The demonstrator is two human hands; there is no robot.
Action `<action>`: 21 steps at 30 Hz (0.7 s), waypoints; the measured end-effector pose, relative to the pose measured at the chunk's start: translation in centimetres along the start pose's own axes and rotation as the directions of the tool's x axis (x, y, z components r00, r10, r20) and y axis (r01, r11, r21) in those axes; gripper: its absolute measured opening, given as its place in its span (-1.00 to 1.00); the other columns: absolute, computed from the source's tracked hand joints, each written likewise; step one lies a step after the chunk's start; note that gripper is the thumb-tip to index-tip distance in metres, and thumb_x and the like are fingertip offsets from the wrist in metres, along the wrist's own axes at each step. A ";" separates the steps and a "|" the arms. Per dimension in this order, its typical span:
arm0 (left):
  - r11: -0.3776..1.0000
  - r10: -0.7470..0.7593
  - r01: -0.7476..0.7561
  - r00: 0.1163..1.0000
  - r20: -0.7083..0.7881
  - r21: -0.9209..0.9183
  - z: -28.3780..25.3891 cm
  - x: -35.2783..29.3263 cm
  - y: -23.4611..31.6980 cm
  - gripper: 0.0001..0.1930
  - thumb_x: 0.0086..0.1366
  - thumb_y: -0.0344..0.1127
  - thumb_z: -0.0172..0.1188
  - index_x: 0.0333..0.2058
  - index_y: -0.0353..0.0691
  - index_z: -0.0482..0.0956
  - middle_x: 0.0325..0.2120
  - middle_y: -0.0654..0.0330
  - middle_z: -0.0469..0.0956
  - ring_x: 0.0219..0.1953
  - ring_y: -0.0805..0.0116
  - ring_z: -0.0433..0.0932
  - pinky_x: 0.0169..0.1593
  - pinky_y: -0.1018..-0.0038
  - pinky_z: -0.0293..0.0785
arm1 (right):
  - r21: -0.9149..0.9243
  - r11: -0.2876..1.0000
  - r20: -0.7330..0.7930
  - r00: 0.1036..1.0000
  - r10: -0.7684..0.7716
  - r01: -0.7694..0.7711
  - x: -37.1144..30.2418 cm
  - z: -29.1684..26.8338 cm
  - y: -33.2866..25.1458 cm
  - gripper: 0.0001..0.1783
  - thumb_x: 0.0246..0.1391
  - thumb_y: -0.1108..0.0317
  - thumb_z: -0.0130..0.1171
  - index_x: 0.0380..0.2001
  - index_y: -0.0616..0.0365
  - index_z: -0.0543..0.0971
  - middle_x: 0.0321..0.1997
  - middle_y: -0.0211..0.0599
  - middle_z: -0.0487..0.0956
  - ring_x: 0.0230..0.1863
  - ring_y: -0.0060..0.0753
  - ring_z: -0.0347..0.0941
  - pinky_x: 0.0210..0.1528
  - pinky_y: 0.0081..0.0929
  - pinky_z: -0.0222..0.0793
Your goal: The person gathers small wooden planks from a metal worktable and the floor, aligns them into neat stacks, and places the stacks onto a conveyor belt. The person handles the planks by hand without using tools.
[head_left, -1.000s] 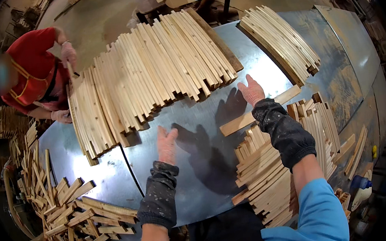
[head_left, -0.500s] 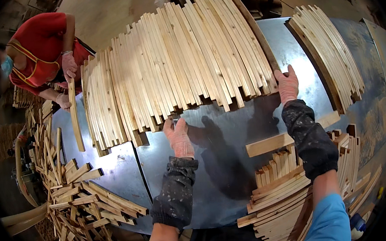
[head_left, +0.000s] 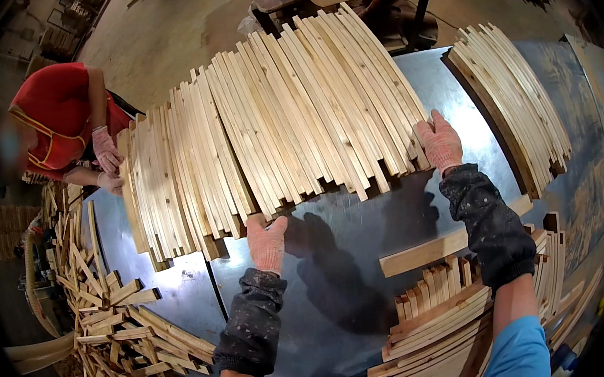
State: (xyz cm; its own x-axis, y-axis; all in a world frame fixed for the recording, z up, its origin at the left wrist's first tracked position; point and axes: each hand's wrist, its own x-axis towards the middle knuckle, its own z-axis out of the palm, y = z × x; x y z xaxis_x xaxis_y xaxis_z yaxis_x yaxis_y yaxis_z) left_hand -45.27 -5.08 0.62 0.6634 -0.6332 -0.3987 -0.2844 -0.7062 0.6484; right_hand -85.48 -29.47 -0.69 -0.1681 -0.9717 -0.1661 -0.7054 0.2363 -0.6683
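A wide row of pale wooden strips (head_left: 294,116) lies side by side across the metal table (head_left: 324,260). My left hand (head_left: 267,245), gloved in pinkish knit, is at the near ends of the strips, by a narrow dark gap in the row. Its thumb stands out to the right, and some fingertips are hidden by the wood. My right hand (head_left: 442,146), in a similar glove, grips the row's right end, its thumb pointing up. The strips between the gap and the right end lie between my two hands.
A co-worker in red (head_left: 61,103) has both gloved hands at the row's left end. A smaller strip stack (head_left: 510,100) lies at right. Near me are a loose board (head_left: 426,253) and stacked strips (head_left: 434,322). Jumbled offcuts (head_left: 126,339) fill the lower left.
A gap has opened in the row near my left hand. The broad side face at the right end no longer shows. The co-worker's separate strip now lies against the row's left end.
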 end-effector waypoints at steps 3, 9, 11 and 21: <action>0.968 0.127 -0.117 0.991 -0.032 0.220 0.3 1.4 2.0 -0.01 0.19 -0.12 0.54 0.51 -0.41 0.30 0.28 -0.29 0.57 0.32 -0.27 0.57 0.37 0.12 0.50 | -0.030 1.000 -0.003 1.000 0.003 -0.003 1.5 0.3 -1.8 -0.10 0.35 -0.13 0.23 0.50 0.38 0.42 0.39 0.30 0.60 0.42 0.30 0.52 0.49 -0.05 0.37; 0.960 0.030 -0.014 0.998 -0.052 0.281 2.2 3.1 3.9 0.03 0.18 -0.15 0.45 0.56 -0.39 0.19 0.30 -0.32 0.56 0.30 -0.30 0.58 0.39 0.13 0.49 | -0.156 0.984 0.014 0.996 0.084 -0.081 1.4 2.2 -4.2 -0.08 0.28 -0.16 0.32 0.44 0.36 0.48 0.33 0.33 0.63 0.41 0.32 0.51 0.48 -0.06 0.39; 0.968 0.088 -0.063 0.992 -0.094 0.244 2.6 3.1 3.5 0.02 0.20 -0.15 0.42 0.56 -0.40 0.18 0.27 -0.33 0.59 0.27 -0.31 0.60 0.39 0.14 0.50 | -0.134 0.987 -0.033 0.996 0.083 -0.086 0.6 2.3 -4.7 -0.10 0.26 -0.16 0.34 0.42 0.34 0.52 0.32 0.33 0.63 0.40 0.32 0.52 0.47 -0.07 0.40; 0.987 0.159 -0.156 0.983 -0.089 0.045 1.2 -3.9 -2.2 -0.15 0.19 -0.32 0.39 0.45 -0.43 0.33 0.31 -0.31 0.52 0.39 -0.31 0.47 0.45 0.09 0.41 | -0.048 0.978 0.193 0.959 0.207 -0.201 -7.6 -3.0 -1.2 -0.18 0.26 -0.17 0.33 0.31 0.34 0.60 0.24 0.18 0.71 0.31 0.15 0.63 0.36 -0.11 0.49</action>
State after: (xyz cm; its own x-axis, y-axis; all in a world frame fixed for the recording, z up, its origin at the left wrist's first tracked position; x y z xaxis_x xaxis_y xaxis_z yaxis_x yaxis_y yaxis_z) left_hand -48.10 -1.42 -0.04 0.6685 -0.7068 -0.2313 -0.4152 -0.6128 0.6724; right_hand -85.44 -22.36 3.52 -0.1739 -0.8821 -0.4377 -0.6891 0.4266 -0.5859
